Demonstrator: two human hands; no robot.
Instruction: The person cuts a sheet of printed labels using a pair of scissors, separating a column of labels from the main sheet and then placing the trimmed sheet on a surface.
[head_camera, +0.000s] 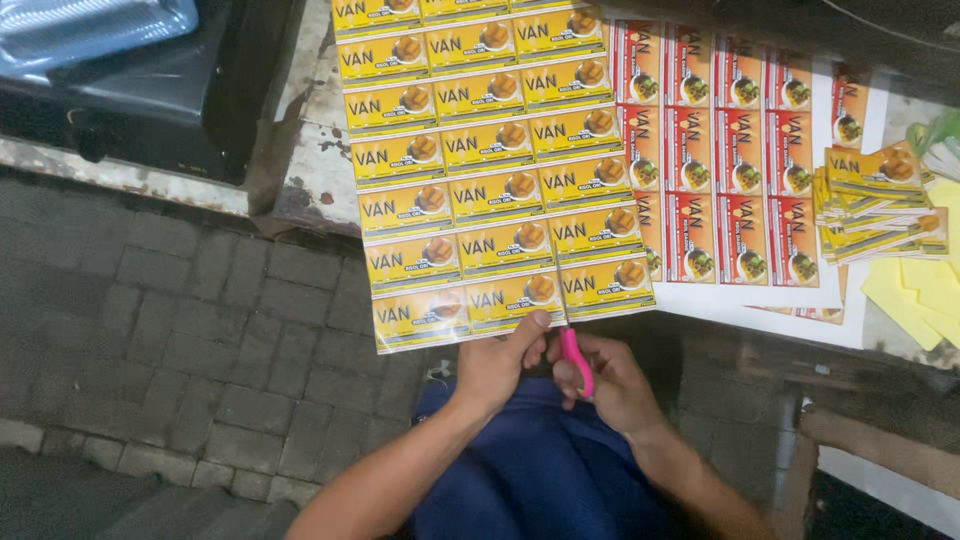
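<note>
A large yellow sheet of printed labels (480, 150) lies on a worn table, its near edge hanging over the front. My left hand (500, 362) pinches that near edge, thumb on top of the bottom row. My right hand (610, 380) grips pink-handled scissors (575, 358) right at the sheet's bottom edge, beside my left thumb. The blades are hidden under the sheet and my fingers.
A sheet of red labels (730, 160) lies to the right, partly under the yellow one. A stack of cut yellow labels (880, 200) and plain yellow paper (925, 285) sit at far right. Brick paving (160, 330) lies below left; a dark box (150, 90) stands upper left.
</note>
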